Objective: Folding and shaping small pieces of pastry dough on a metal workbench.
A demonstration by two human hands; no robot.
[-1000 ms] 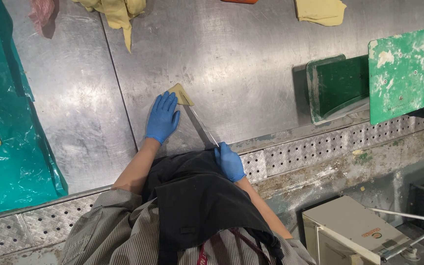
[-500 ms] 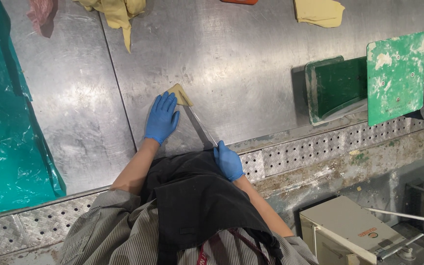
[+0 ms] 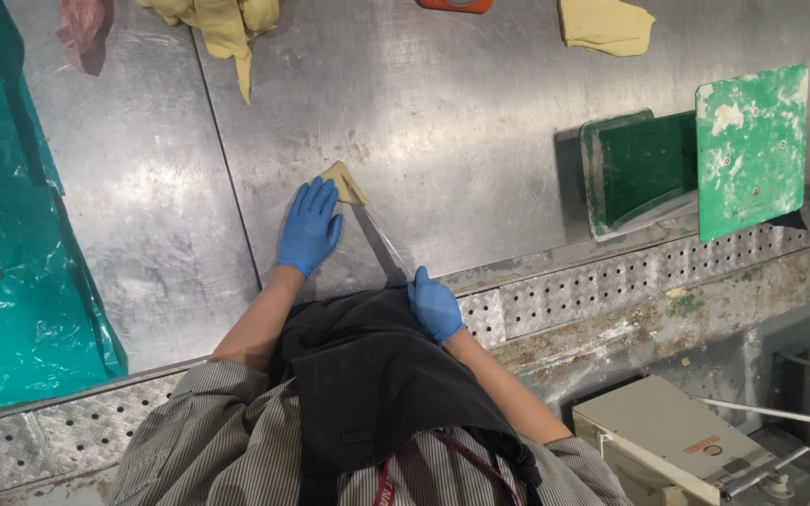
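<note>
Both my hands wear blue gloves. My left hand (image 3: 309, 226) lies flat on the steel table (image 3: 442, 122), its fingers resting on a small yellowish piece (image 3: 344, 183) of flesh. My right hand (image 3: 435, 305) grips the handle of a long thin knife (image 3: 379, 241), whose blade reaches up to the yellowish piece beside my left fingers. A black apron hangs below my arms.
Green cutting boards (image 3: 750, 150) lean at the right. A teal plastic sheet (image 3: 11, 290) covers the left side. Yellowish scraps (image 3: 227, 23) (image 3: 604, 23) and a pink scrap (image 3: 82, 28) lie at the far edge. A perforated metal strip (image 3: 611, 286) runs along the front, with a beige box (image 3: 677, 445) below.
</note>
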